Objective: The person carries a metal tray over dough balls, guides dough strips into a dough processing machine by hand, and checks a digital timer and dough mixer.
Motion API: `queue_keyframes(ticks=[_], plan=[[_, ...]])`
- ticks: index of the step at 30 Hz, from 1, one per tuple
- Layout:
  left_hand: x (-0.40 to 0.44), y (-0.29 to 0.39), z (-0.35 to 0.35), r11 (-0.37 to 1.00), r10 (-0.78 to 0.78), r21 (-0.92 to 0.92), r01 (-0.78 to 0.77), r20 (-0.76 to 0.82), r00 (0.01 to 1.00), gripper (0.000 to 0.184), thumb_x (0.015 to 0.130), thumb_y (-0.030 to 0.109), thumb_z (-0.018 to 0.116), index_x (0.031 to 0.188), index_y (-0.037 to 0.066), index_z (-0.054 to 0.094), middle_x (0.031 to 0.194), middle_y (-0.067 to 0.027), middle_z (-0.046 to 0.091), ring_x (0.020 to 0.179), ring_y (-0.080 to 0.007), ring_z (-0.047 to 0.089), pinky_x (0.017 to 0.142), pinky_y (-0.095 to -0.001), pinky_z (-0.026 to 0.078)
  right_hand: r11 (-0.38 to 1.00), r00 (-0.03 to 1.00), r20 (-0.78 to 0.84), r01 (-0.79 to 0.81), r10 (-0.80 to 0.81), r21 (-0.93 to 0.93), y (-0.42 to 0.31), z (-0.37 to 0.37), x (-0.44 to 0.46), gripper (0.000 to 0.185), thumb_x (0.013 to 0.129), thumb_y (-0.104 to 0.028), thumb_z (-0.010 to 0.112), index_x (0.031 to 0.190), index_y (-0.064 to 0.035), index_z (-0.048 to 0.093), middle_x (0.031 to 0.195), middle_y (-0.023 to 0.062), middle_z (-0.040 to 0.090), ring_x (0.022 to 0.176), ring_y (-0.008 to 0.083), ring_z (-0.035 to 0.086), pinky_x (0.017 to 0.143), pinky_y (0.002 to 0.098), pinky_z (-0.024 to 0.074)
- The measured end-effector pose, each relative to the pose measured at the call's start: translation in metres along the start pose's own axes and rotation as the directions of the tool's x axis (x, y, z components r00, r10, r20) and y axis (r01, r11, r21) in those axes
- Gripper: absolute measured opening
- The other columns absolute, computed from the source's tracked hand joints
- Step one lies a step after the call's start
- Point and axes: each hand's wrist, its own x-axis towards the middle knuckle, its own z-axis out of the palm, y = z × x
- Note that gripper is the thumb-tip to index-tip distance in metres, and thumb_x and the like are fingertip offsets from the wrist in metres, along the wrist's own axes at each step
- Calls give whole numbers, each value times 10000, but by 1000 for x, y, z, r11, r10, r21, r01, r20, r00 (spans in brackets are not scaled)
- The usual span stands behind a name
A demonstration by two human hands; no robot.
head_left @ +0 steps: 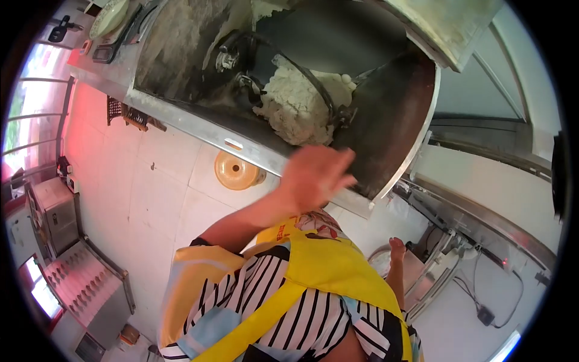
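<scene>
Yellow apron (338,265) closest, pale dough (292,105) just past the left hand (310,175).
From where I stand, the left hand is clearly the nearer one, blurred over the near rim of the metal trough (199,128) — fingers loosely spread, nothing visible in its grasp, and I can't tell whether it touches the dough. That rough lump lies inside the trough, straight beyond the hand and a little to its left; its longer spread seems to slant from far left to near right, much as the curved bar (313,80) across it does. Down by the person's side, well apart, is the right hand (397,247) — its grip I can't make out.
</scene>
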Motion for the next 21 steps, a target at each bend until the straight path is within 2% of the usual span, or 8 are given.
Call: queue_keyframes(ticks=[1, 5, 8, 14, 17, 19, 20, 21], plan=[[0, 13, 16, 994, 35, -109, -27, 73, 997, 469, 741, 255, 711, 1124, 30, 562, 982, -97, 608, 886, -285, 561, 763, -393, 452, 1000, 1000, -4, -18, 18, 3, -3, -1, -1, 382, 775, -202, 728, 1064, 21, 617, 945, 112, 662, 853, 171, 602, 801, 272, 462], [1, 47, 53, 985, 131, -129, -111, 164, 978, 541, 757, 266, 688, 1200, 21, 500, 1174, -129, 512, 1048, -303, 493, 836, -383, 441, 987, 1000, 8, -7, 6, 162, 25, 2, 12, 390, 771, -214, 732, 1070, 8, 619, 959, 117, 665, 862, 174, 604, 804, 288, 463], [-3, 53, 70, 994, 71, 69, -81, 131, 989, 539, 777, 300, 668, 1207, 21, 501, 1127, -135, 544, 1025, -310, 520, 832, -386, 452, 989, 999, -20, 42, -40, 144, 53, 0, 10, 396, 763, -217, 740, 1065, 8, 620, 953, 111, 664, 864, 173, 600, 804, 296, 461], [-5, 59, 82, 971, 57, 231, -63, 33, 998, 563, 784, 379, 658, 1199, 27, 516, 928, -131, 631, 803, -290, 616, 685, -355, 507, 968, 998, 5, -63, 64, 241, 117, -14, 8, 235, 791, -76, 683, 1006, 3, 625, 892, 69, 653, 821, 144, 600, 801, 268, 469], [-12, 59, 92, 961, -13, 276, 25, -43, 999, 451, 779, 357, 677, 1131, 94, 577, 802, -103, 644, 681, -274, 622, 598, -359, 497, 923, 998, 42, 24, -43, 383, 203, -11, 45, 367, 819, -243, 682, 1053, 31, 613, 943, 92, 653, 871, 167, 581, 813, 316, 463], [-18, 54, 102, 935, -23, 351, 54, -91, 996, 398, 825, 360, 628, 1113, 92, 570, 788, -98, 642, 662, -290, 614, 564, -375, 487, 787, 946, 0, 270, -325, 554, 264, -2, 70, 373, 845, -320, 627, 1036, 2, 629, 963, 103, 657, 878, 199, 606, 805, 336, 477], [-17, 54, 106, 949, -41, 302, 86, -151, 988, 398, 812, 365, 640, 1105, 102, 582, 781, -113, 646, 658, -315, 611, 567, -391, 485, 917, 928, 16, 364, -372, 163, 258, -13, 64, 368, 836, -355, 613, 1025, -39, 642, 1014, 108, 646, 901, 241, 612, 805, 345, 484], [-20, 44, 109, 927, -81, 354, 128, -145, 986, 391, 806, 355, 647, 1105, 110, 592, 776, -128, 646, 662, -330, 613, 576, -406, 482, 875, 908, 32, 411, -417, -256, 250, -24, 57, 366, 827, -390, 599, 1014, -81, 656, 1065, 113, 635, 923, 283, 618, 805, 353, 491]])
